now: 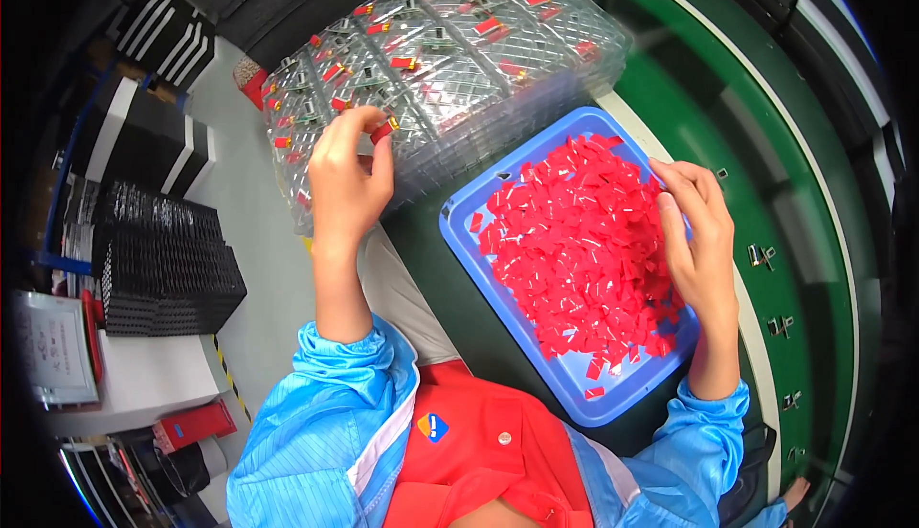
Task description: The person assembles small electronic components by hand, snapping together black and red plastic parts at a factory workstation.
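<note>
My left hand is raised over the near edge of a stack of clear plastic trays. Pinched between its thumb and forefinger is a small red tab with a gold end. Similar red tabs with metal parts lie across the compartments of the top tray. A blue plastic bin to the right holds a heap of small red pieces. At the bin's right rim hovers my right hand, fingers bent and thumb apart, with nothing visible between them.
A green conveyor belt curves along the right, carrying small metal parts at intervals. Black tray stacks stand at the left beside a framed sheet. Another person's hand shows at the lower right.
</note>
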Demonstrator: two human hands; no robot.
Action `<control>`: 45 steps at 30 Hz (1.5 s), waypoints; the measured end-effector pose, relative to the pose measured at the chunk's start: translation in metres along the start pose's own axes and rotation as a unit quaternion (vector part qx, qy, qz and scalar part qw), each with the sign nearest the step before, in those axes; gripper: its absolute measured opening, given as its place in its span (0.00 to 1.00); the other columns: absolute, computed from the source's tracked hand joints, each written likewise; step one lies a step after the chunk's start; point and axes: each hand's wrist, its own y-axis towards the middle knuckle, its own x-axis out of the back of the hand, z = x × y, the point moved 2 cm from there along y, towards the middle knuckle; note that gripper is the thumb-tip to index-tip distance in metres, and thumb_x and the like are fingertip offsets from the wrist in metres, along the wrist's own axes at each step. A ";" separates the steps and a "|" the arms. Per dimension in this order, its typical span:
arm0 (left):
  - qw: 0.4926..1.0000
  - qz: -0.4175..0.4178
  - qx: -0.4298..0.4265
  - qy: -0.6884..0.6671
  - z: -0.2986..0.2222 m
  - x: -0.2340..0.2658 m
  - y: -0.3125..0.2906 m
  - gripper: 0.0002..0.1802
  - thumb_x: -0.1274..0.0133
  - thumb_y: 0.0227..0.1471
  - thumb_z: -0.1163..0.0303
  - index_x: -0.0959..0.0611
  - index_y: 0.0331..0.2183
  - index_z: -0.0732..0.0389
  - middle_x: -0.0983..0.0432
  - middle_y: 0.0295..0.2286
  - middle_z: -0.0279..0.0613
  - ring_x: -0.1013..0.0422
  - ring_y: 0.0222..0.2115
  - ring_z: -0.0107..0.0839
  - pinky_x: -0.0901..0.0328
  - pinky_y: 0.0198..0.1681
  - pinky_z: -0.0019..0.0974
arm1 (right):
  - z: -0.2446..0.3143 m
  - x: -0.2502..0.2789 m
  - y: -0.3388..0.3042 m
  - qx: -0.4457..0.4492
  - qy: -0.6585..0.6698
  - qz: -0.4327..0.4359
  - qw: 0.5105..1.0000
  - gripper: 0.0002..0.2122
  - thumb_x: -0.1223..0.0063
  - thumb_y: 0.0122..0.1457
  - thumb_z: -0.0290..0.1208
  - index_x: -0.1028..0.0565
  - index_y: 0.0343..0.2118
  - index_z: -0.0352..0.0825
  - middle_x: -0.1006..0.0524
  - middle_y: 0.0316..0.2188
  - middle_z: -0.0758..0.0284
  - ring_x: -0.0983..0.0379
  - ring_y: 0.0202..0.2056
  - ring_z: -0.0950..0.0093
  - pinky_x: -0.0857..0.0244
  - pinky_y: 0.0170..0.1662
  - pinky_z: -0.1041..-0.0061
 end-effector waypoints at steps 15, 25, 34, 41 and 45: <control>0.786 0.093 0.060 -0.608 -0.127 -0.055 -0.014 0.19 0.44 0.44 0.89 0.29 0.39 0.67 0.24 0.39 0.51 0.27 0.38 0.29 0.32 0.41 0.31 | 0.015 -0.019 -0.006 0.128 -0.016 -0.071 0.989 0.10 0.42 0.46 0.16 0.24 0.33 0.30 0.24 0.30 0.60 0.27 0.32 0.67 0.33 0.35 0.74; 0.806 0.078 0.013 -0.586 -0.131 -0.055 -0.016 0.19 0.45 0.44 0.89 0.29 0.40 0.68 0.24 0.38 0.53 0.26 0.40 0.33 0.30 0.40 0.30 | 0.015 -0.024 -0.008 0.167 -0.027 -0.085 0.982 0.11 0.40 0.44 0.19 0.24 0.32 0.32 0.26 0.28 0.63 0.28 0.29 0.70 0.40 0.31 0.74; 0.850 0.101 -0.033 -0.516 -0.134 -0.053 -0.024 0.21 0.44 0.42 0.90 0.30 0.40 0.69 0.25 0.37 0.53 0.25 0.38 0.32 0.29 0.40 0.30 | 0.024 -0.017 -0.011 0.157 -0.030 -0.090 0.983 0.11 0.41 0.42 0.16 0.23 0.31 0.32 0.25 0.27 0.63 0.28 0.28 0.69 0.37 0.31 0.75; 0.773 0.042 0.047 -0.631 -0.133 -0.054 -0.021 0.21 0.42 0.41 0.88 0.28 0.40 0.68 0.25 0.36 0.48 0.25 0.40 0.36 0.28 0.43 0.33 | 0.024 -0.016 -0.009 0.182 -0.058 -0.094 0.977 0.11 0.39 0.41 0.21 0.24 0.31 0.35 0.26 0.26 0.67 0.30 0.25 0.73 0.44 0.28 0.74; 0.804 0.061 -0.002 -0.592 -0.133 -0.053 -0.021 0.20 0.45 0.44 0.90 0.33 0.40 0.68 0.25 0.36 0.54 0.26 0.42 0.41 0.28 0.42 0.34 | 0.024 -0.017 -0.011 0.189 -0.057 -0.098 0.975 0.12 0.39 0.41 0.21 0.24 0.31 0.35 0.26 0.26 0.67 0.30 0.26 0.73 0.44 0.28 0.74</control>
